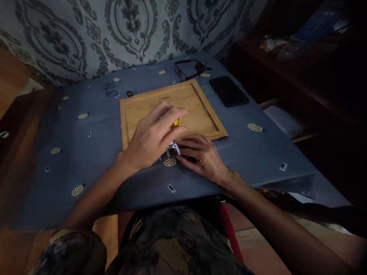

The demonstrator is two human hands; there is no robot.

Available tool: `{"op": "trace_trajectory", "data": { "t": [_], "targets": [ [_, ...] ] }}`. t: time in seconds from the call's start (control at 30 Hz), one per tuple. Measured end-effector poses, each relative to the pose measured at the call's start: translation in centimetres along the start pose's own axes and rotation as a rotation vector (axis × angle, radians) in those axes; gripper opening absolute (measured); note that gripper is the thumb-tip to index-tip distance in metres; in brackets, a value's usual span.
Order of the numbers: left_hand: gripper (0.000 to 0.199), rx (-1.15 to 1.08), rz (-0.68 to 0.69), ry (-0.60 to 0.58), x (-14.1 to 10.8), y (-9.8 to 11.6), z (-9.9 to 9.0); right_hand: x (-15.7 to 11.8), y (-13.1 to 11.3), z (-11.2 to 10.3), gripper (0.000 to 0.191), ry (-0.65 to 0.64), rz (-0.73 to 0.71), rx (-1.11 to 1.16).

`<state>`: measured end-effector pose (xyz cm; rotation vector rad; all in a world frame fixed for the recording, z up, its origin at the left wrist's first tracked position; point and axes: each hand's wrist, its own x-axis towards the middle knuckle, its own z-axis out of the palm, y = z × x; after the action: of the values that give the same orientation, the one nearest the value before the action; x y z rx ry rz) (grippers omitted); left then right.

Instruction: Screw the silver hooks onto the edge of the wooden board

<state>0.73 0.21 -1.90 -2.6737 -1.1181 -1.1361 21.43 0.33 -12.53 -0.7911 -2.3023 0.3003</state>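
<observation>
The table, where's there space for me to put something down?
Left of the wooden board, towards the left edge of the tablecloth, and right of the right hand, in front of the black phone: only printed patterns show there. It's crowded at the board's near edge, where the left hand is too, and behind it, by the glasses.

The curled bare left hand (151,131) is hiding most of a yellow handle (177,122) and covering part of the near edge of a rectangular, light-brown wooden panel (174,97). Between the hands, a small, silvery metal piece (175,146) is appearing too small for its exact shape to be told; whether the bare right hand (203,156) is pinching it is remaining unclear. Well beyond the right hand, a blue object (318,26) is blurring into shadow; the right forearm (275,219) is running past the lower edge.
</observation>
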Motion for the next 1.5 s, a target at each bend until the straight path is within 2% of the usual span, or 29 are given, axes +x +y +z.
{"op": "trace_trajectory", "data": {
  "t": [0.2,0.53,0.77,0.9,1.03,1.3,1.5],
  "targets": [
    [0.022,0.035,0.007,0.04,-0.2,0.2,0.3,0.0,0.0,-0.1,0.012,0.014,-0.033,-0.007],
    [0.033,-0.083,-0.066,-0.017,0.0,0.4,-0.4,0.1,0.0,-0.1,0.013,0.022,-0.045,-0.021],
    [0.03,-0.186,-0.128,0.106,0.2,0.2,-1.5,0.1,0.0,-0.1,0.013,0.023,-0.038,-0.014],
    [0.028,-0.101,-0.08,0.068,0.3,0.2,-1.4,0.0,0.0,-0.1,0.013,0.013,-0.02,-0.003],
    [0.027,-0.045,-0.089,0.015,0.1,0.3,-1.0,0.1,-0.1,-0.2,0.013,0.009,-0.014,0.001],
    [0.024,-0.017,-0.086,-0.023,0.1,0.4,-0.7,0.0,0.1,0.1,0.015,0.014,-0.025,-0.023],
    [0.024,-0.019,-0.051,-0.007,0.1,0.4,-0.4,0.0,0.1,0.1,0.014,0.01,-0.017,-0.009]
  ]
}}
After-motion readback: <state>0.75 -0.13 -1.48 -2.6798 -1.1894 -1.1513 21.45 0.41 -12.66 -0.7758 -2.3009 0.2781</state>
